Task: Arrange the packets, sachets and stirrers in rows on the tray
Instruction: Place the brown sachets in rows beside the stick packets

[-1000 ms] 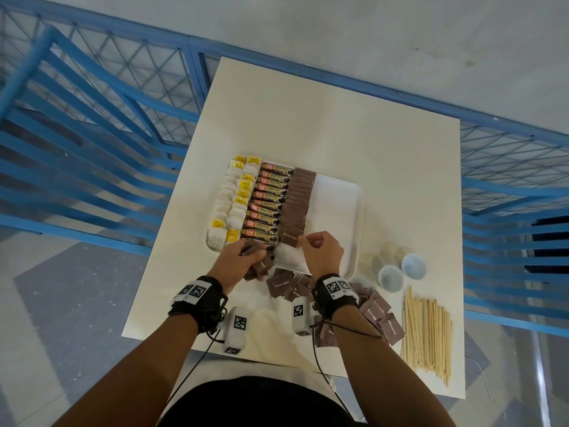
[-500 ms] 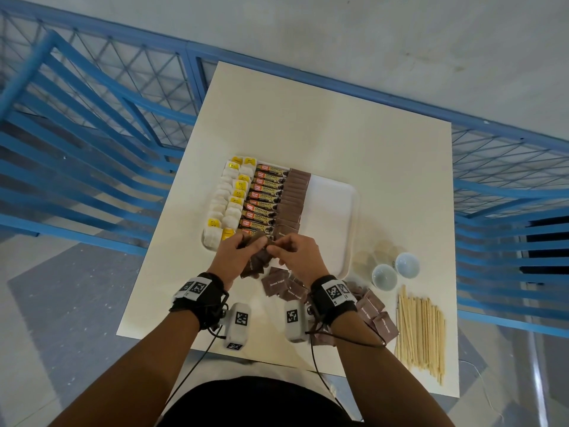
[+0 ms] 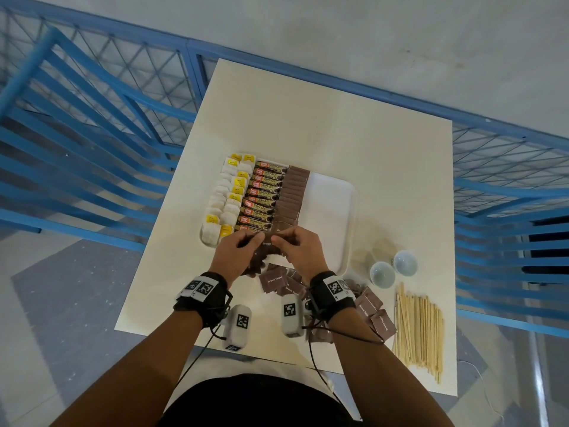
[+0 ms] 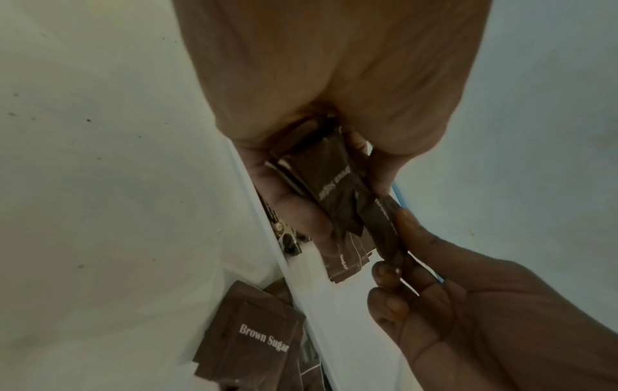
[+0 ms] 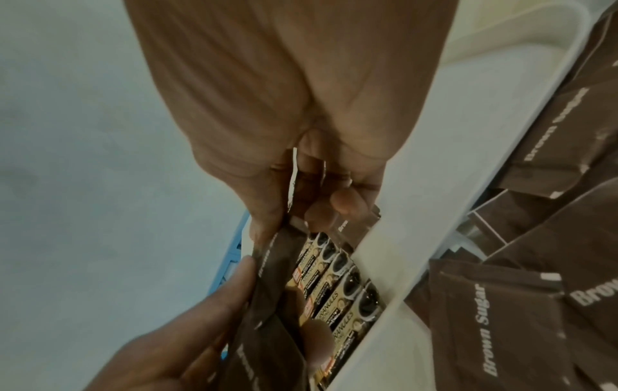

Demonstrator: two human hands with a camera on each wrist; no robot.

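Observation:
A white tray (image 3: 332, 208) holds a row of white and yellow tea bags (image 3: 229, 198), a row of coffee stick packets (image 3: 261, 200) and a row of brown sugar sachets (image 3: 292, 192). Both hands meet over the tray's near edge. My left hand (image 3: 246, 241) grips a small stack of brown sugar sachets (image 4: 331, 201). My right hand (image 3: 284, 241) pinches one sachet (image 4: 378, 217) at the top of that stack. Loose sachets (image 3: 278, 282) lie on the table under my wrists. Wooden stirrers (image 3: 418, 328) lie in a pile at the near right.
Two small pale cups (image 3: 381, 274) (image 3: 405, 261) stand between the tray and the stirrers. More loose sachets (image 3: 374, 308) lie right of my right wrist. The tray's right half is bare. Blue metal railings (image 3: 92, 149) flank the table (image 3: 323, 118) on both sides.
My right hand has moved left from the near end of the sachet row to my left hand and now pinches a sachet from its stack. The left hand has barely moved.

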